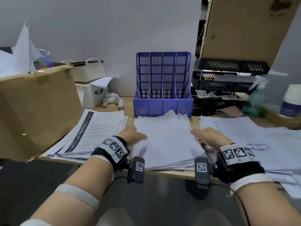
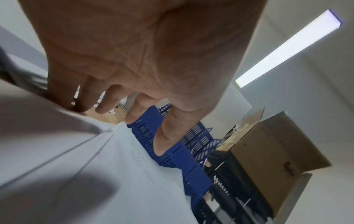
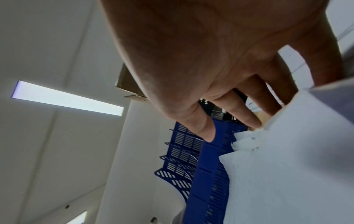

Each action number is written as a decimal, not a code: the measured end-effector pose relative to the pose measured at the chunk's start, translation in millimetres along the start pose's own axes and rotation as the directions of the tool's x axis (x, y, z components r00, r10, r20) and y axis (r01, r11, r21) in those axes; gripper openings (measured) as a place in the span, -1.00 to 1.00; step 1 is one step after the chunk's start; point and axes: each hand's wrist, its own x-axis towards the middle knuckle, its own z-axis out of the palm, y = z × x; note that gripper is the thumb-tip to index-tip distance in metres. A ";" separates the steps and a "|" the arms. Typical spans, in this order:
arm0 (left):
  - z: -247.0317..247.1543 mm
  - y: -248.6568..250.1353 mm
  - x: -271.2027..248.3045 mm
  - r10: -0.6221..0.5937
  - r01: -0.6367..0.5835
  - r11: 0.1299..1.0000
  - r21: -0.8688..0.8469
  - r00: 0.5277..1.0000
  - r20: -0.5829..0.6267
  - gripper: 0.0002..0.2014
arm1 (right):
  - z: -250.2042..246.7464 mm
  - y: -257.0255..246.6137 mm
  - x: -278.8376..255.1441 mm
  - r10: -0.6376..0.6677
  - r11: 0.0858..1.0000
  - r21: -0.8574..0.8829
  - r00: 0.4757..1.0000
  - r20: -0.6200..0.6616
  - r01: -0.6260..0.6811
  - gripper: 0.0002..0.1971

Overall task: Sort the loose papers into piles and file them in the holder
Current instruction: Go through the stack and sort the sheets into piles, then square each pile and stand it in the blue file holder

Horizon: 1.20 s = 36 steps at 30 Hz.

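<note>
Three paper piles lie on the wooden desk: a left pile (image 1: 97, 128) with a black printed band, a middle pile (image 1: 164, 142) (image 2: 95, 166) (image 3: 287, 174) and a spread right pile (image 1: 244, 137). Behind the middle pile stands the blue slotted file holder (image 1: 162, 82) (image 2: 184, 156) (image 3: 208, 166), its compartments empty. My left hand (image 1: 132, 136) (image 2: 134, 60) lies against the middle pile's left edge, thumb over the top sheet. My right hand (image 1: 210, 137) (image 3: 210, 60) meets its right edge. The fingers of both hands are nearly straight and run down beside the sheets, their tips hidden.
A big cardboard box (image 1: 37, 108) crowds the desk's left end. Black stacked trays (image 1: 228, 82) sit right of the holder under another cardboard box (image 1: 241, 26). A spray bottle (image 1: 255, 98) and a white and purple container (image 1: 293, 98) stand at far right. The desk's front edge (image 1: 171, 174) is close.
</note>
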 end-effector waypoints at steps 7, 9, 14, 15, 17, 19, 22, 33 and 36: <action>-0.8 18.8 19.3 -0.113 0.122 0.985 0.123 0.991 -0.073 -0.49 | 1.4 -4.4 20.5 -0.036 0.997 -0.061 0.992 0.123 0.044 -0.64; -0.7 21.6 19.5 -0.116 0.127 0.979 0.157 0.990 -0.077 -0.54 | 5.8 -2.4 27.9 -0.061 0.991 -0.108 0.990 0.126 0.075 -0.57; 2.4 22.0 15.4 -0.126 0.128 0.982 0.140 0.992 -0.022 -0.57 | 16.2 3.2 37.5 -0.127 0.980 -0.134 0.982 0.137 0.145 -0.76; 4.2 21.5 15.9 -0.101 0.102 0.984 0.149 0.995 -0.012 -0.57 | 16.3 3.6 37.2 -0.135 0.980 -0.126 0.979 0.150 0.154 -0.80; 8.4 18.0 18.8 -0.031 0.033 0.986 0.165 0.999 -0.011 -0.62 | 15.9 6.2 41.2 -0.155 0.981 -0.088 0.970 0.186 0.173 -0.81; 10.9 12.7 21.8 0.097 -0.093 0.991 0.094 0.994 -0.049 -0.64 | 16.3 7.3 48.2 -0.148 0.984 -0.068 0.966 0.212 0.165 -0.75; 11.3 11.5 19.3 0.285 -0.314 0.910 -0.271 0.948 -0.143 -0.70 | 14.6 9.9 74.5 -0.162 0.985 0.081 0.979 0.123 0.153 -0.42; -19.1 65.6 34.8 0.432 -0.708 0.576 -0.410 0.689 -0.582 -0.67 | -13.5 -63.7 75.1 -0.472 0.574 0.527 0.779 -0.413 0.627 -0.61; -1.9 41.3 49.8 0.342 -0.615 0.687 -0.387 0.744 -0.574 -0.51 | 11.9 -45.7 85.2 -0.404 0.648 0.496 0.813 -0.418 0.577 -0.35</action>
